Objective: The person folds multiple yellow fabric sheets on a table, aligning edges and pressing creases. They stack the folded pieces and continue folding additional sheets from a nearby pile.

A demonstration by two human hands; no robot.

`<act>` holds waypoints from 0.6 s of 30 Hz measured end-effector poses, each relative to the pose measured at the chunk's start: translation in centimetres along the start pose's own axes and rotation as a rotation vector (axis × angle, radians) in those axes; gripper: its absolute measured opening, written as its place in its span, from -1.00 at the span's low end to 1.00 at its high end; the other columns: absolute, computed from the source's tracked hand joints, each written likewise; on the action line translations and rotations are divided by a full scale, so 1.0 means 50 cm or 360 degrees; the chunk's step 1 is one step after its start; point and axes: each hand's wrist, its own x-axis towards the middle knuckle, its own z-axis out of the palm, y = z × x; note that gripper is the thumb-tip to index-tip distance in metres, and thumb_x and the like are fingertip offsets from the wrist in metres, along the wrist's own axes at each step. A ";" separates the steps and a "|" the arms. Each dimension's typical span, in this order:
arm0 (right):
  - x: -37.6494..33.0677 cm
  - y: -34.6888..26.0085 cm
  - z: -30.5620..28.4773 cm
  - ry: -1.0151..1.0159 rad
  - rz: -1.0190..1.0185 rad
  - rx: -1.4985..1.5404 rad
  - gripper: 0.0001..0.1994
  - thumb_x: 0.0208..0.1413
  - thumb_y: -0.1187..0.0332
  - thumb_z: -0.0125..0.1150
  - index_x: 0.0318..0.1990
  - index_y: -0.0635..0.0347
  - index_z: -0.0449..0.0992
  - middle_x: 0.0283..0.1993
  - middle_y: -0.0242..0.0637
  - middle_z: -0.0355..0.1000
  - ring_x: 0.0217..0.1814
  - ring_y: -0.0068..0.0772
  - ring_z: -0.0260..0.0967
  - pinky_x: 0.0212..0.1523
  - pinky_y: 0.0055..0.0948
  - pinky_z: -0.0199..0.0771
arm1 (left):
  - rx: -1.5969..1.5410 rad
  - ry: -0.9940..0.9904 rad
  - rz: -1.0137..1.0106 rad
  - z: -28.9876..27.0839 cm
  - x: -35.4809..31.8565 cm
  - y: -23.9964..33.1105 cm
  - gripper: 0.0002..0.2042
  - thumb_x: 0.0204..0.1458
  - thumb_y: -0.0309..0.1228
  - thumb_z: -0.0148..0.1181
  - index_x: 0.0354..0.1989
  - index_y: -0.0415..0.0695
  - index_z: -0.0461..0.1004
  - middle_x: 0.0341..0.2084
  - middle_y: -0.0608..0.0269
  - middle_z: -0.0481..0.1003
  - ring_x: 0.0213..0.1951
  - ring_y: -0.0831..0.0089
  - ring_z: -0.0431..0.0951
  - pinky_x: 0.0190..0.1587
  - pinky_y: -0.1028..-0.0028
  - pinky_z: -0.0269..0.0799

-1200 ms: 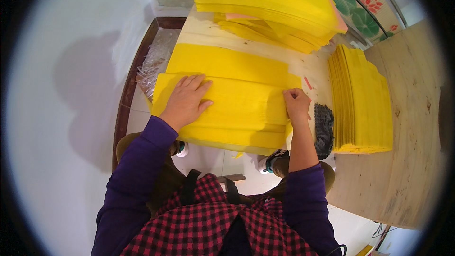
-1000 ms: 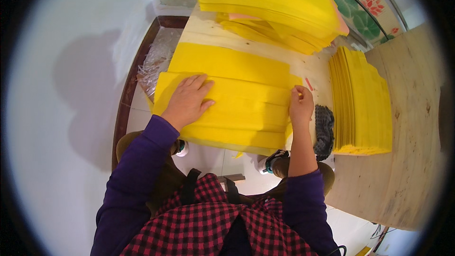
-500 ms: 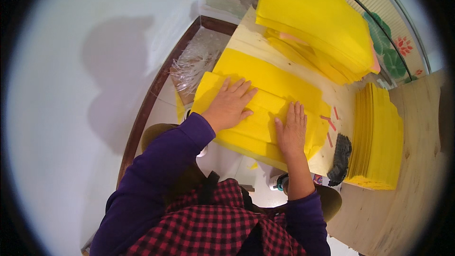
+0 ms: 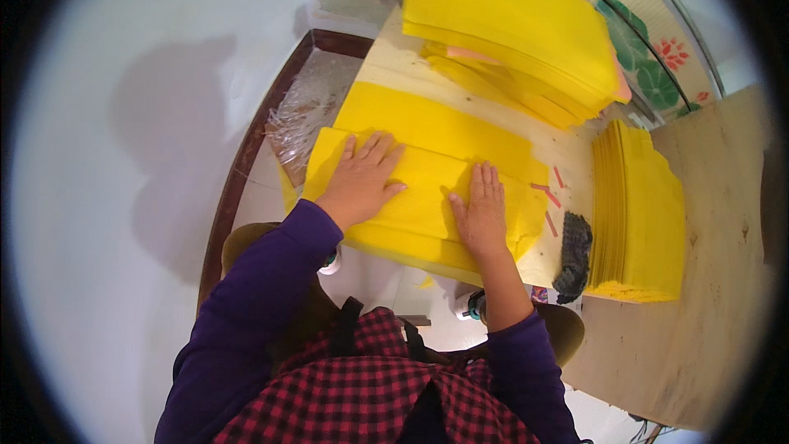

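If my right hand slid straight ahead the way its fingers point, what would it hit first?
The right hand lies flat on the folded yellow sheet, fingers pointing away from the body. Straight ahead it would probably first cross onto the yellow sheet behind, then bare wooden tabletop, before the big yellow stack.

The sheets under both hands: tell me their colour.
Bright yellow sheets, plain and unpatterned, seen clearly in the head view.
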 end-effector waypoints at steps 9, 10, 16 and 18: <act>0.006 -0.027 -0.006 -0.0069 0.0052 -0.0117 -0.22 0.17 -0.06 0.01 0.36 0.38 0.00 0.47 0.02 -0.12 0.54 -0.08 -0.28 0.47 -0.12 -0.30 | 0.0088 -0.0051 -0.0009 -0.002 0.002 0.005 -0.41 0.12 -0.11 0.07 0.30 -0.09 0.17 0.32 0.07 0.12 0.38 0.18 0.01 0.38 0.04 -0.20; 0.006 -0.028 -0.005 -0.0093 0.0061 -0.0131 -0.21 0.18 -0.07 0.00 0.36 0.38 0.00 0.47 0.02 -0.13 0.54 -0.08 -0.28 0.47 -0.13 -0.30 | 0.0110 -0.0054 -0.0005 -0.002 0.002 0.005 -0.41 0.12 -0.10 0.06 0.30 -0.09 0.17 0.32 0.07 0.12 0.38 0.18 0.01 0.37 0.03 -0.20; 0.000 -0.006 -0.010 -0.0155 0.0071 -0.0238 -0.20 0.19 -0.10 -0.06 0.37 0.36 -0.03 0.48 0.00 -0.15 0.54 -0.11 -0.28 0.47 -0.14 -0.29 | 0.0139 -0.0150 -0.0062 -0.007 -0.007 0.006 -0.38 0.14 -0.07 0.03 0.32 -0.10 0.13 0.36 0.07 0.04 0.40 0.19 -0.04 0.37 -0.05 -0.25; -0.006 0.008 -0.015 -0.0143 0.0083 -0.0276 -0.20 0.20 -0.11 -0.07 0.37 0.37 -0.04 0.48 0.00 -0.16 0.54 -0.11 -0.27 0.46 -0.14 -0.28 | 0.0164 -0.0169 -0.0097 -0.008 -0.011 0.005 -0.36 0.15 -0.06 0.02 0.34 -0.12 0.09 0.38 0.06 0.00 0.41 0.20 -0.07 0.36 -0.08 -0.27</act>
